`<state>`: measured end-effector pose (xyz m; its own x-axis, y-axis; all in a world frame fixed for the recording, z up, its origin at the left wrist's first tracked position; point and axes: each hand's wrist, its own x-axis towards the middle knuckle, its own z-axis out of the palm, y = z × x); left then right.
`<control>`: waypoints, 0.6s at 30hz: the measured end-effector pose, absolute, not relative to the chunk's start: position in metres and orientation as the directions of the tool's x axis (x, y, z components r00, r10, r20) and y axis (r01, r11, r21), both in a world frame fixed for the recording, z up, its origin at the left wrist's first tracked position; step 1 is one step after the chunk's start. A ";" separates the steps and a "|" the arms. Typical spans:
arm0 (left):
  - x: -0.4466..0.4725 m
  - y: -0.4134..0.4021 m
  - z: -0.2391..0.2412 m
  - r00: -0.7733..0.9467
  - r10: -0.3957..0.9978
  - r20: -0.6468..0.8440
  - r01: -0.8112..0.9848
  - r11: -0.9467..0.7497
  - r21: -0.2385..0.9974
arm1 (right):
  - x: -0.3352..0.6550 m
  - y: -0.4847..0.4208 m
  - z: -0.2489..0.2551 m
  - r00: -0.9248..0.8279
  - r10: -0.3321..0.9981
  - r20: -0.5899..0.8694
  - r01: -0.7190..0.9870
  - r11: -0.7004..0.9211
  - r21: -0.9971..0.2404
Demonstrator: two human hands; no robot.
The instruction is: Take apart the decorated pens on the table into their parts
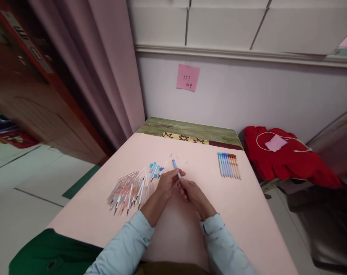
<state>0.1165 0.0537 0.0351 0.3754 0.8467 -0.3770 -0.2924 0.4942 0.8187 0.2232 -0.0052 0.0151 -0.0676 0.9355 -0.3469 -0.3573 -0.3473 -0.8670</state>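
Both my hands meet over the middle of the pink table (248,214). My left hand (166,185) and my right hand (192,193) are closed together on a blue pen (176,169) whose tip points away from me. To the left lies a heap of several pen parts and refills (129,191), with a few blue caps (154,168) just beyond it. A neat row of several finished pens (229,165), blue and orange, lies at the right.
A pink sticky note (187,77) hangs on the wall behind. A red cloth with a white cable (288,160) sits on a seat to the right. A curtain (104,68) and a wooden door (27,80) stand at the left.
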 end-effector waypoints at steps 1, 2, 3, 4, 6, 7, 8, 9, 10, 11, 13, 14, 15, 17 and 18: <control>0.119 0.053 0.034 0.354 0.854 -0.381 -0.285 0.486 0.826 | 0.222 -0.005 0.014 -0.016 0.950 -0.311 -0.259 -0.304 -0.917; 0.121 0.053 0.034 0.320 0.869 -0.378 -0.283 0.469 0.837 | 0.221 -0.006 0.013 0.048 0.965 -0.259 -0.141 -0.250 -0.958; 0.123 0.053 0.034 0.274 0.889 -0.368 -0.286 0.440 0.851 | 0.219 -0.006 0.012 0.125 0.973 -0.192 -0.014 -0.192 -0.981; 0.125 0.053 0.035 0.224 0.909 -0.351 -0.292 0.406 0.866 | 0.218 -0.006 0.012 0.207 0.971 -0.119 0.108 -0.143 -0.984; 0.128 0.053 0.039 0.145 0.936 -0.320 -0.303 0.350 0.887 | 0.214 -0.008 0.012 0.326 0.945 0.002 0.257 -0.086 -0.962; 0.128 0.053 0.041 0.154 0.935 -0.320 -0.300 0.353 0.886 | 0.212 -0.008 0.013 0.345 0.938 0.019 0.253 -0.073 -0.965; 0.128 0.053 0.043 0.204 0.920 -0.334 -0.288 0.383 0.878 | 0.211 -0.009 0.014 0.328 0.945 -0.001 0.188 -0.066 -0.980; 0.126 0.053 0.045 0.282 0.891 -0.356 -0.266 0.429 0.863 | 0.210 -0.009 0.016 0.274 0.961 -0.044 0.074 -0.067 -0.995; 0.125 0.053 0.047 0.369 0.850 -0.377 -0.238 0.478 0.846 | 0.209 -0.009 0.017 0.197 0.976 -0.091 -0.070 -0.079 -0.994; 0.123 0.054 0.047 0.453 0.801 -0.392 -0.206 0.522 0.828 | 0.208 -0.008 0.018 0.118 0.984 -0.130 -0.221 -0.102 -0.970; 0.118 0.055 0.046 0.571 0.716 -0.401 -0.169 0.580 0.797 | 0.209 -0.007 0.018 0.010 0.983 -0.184 -0.470 -0.157 -0.869; 0.116 0.057 0.045 0.594 0.704 -0.390 -0.182 0.589 0.787 | 0.211 -0.006 0.018 -0.026 0.978 -0.208 -0.557 -0.187 -0.809; 0.115 0.058 0.042 0.603 0.707 -0.370 -0.215 0.590 0.778 | 0.213 -0.005 0.018 -0.063 0.971 -0.232 -0.627 -0.220 -0.747; 0.111 0.061 0.038 0.606 0.730 -0.318 -0.308 0.583 0.752 | 0.218 -0.004 0.016 -0.173 0.950 -0.259 -0.738 -0.300 -0.605; 0.110 0.062 0.036 0.606 0.739 -0.295 -0.350 0.580 0.735 | 0.221 -0.004 0.016 -0.242 0.937 -0.253 -0.776 -0.344 -0.529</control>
<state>0.1095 0.0620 0.0356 0.6059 0.7390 -0.2946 -0.3502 0.5802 0.7353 0.2212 -0.0039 0.0159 -0.2422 0.9366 -0.2531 -0.7758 -0.3436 -0.5292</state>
